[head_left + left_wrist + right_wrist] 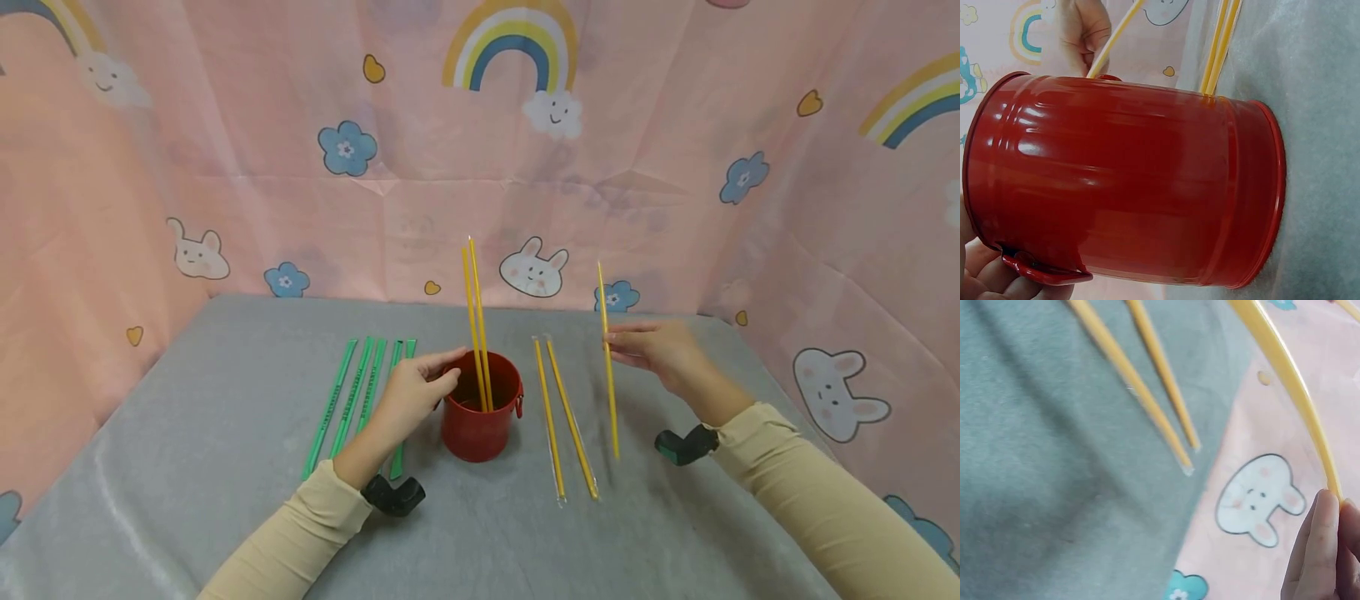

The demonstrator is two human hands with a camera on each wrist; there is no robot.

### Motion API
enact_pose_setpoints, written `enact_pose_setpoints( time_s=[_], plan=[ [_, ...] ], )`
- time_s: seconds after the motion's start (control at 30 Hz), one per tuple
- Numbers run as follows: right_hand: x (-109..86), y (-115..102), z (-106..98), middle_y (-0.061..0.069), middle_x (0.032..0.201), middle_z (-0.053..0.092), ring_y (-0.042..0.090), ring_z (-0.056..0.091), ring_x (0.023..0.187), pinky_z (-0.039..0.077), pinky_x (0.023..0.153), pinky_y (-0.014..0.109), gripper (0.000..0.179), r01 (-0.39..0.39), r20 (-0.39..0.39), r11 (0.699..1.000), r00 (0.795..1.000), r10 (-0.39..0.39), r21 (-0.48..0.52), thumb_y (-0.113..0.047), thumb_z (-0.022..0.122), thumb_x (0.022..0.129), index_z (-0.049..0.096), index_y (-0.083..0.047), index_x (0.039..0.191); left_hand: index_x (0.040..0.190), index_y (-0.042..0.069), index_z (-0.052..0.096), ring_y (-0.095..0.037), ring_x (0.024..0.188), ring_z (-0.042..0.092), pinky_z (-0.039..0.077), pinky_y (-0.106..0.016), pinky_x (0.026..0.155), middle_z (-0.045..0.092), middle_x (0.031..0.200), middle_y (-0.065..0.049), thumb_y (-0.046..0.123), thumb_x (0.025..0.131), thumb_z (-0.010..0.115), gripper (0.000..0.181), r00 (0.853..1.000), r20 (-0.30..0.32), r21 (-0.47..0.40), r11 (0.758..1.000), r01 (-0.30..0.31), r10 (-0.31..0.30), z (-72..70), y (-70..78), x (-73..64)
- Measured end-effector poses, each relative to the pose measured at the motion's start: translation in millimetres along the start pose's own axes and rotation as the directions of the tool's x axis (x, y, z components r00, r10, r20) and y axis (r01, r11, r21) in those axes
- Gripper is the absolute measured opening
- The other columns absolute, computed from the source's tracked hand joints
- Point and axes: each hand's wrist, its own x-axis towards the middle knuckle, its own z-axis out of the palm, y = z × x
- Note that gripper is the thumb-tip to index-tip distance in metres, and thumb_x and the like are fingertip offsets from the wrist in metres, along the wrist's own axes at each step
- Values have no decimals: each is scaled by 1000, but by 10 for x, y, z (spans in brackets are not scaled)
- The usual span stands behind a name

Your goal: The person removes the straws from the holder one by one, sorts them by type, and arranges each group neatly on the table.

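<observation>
My left hand (408, 396) grips the red bucket (476, 433) at its left rim, fingers beside the small side handle (1044, 270) in the left wrist view. Two yellow straws (477, 325) stand upright inside the bucket, leaning slightly left. To the right, my right hand (660, 350) pinches another yellow straw (609, 383) between thumb and fingers, holding it nearly upright above the table. The right wrist view shows the fingertips (1325, 515) on this straw, which looks bowed there. Between bucket and right hand, two yellow straws (550, 421) in clear wrappers lie on the table.
Several green wrapped sticks (330, 408) with dark print lie side by side left of the bucket, partly behind the left hand. A grey cloth (187, 467) covers the table. Pink printed curtain (420, 208) hangs behind and at both sides.
</observation>
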Motion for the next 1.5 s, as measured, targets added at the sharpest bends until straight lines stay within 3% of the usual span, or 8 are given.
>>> enact_pose_setpoints(
  time_s=[0.3,0.57,1.03,1.5],
  plan=[
    [43,159,51,-8,87,73,4,72,81,59,86,28,54,-81,-8,996,997,81,-42,-17,68,95,51,9,139,134,20,65,-13,47,34,34,-21,49,69,127,-6,15,97,61,37,1000,-3,-3,1000,9,-9,3,15,-14],
    [89,265,96,0,95,75,5,73,81,58,89,31,50,-70,13,995,997,71,-65,-13,67,95,53,13,135,134,18,65,-13,49,34,33,-21,48,69,124,-6,16,97,61,37,1000,-5,3,1000,5,-5,-8,17,-11],
    [195,464,211,1,90,75,6,70,73,61,77,29,43,-131,-1,979,991,133,-157,-13,68,94,60,12,128,134,17,65,-12,49,35,34,-21,48,69,127,-7,15,97,61,37,1000,-7,19,1000,-16,16,-5,6,-8],
    [290,555,268,1,83,74,9,71,68,61,72,29,39,-218,-47,964,976,213,-151,-13,69,94,64,8,126,133,19,66,-12,47,35,34,-21,48,69,126,-6,15,97,61,37,1000,-10,11,1000,-8,8,-1,-2,-2]
  ],
)
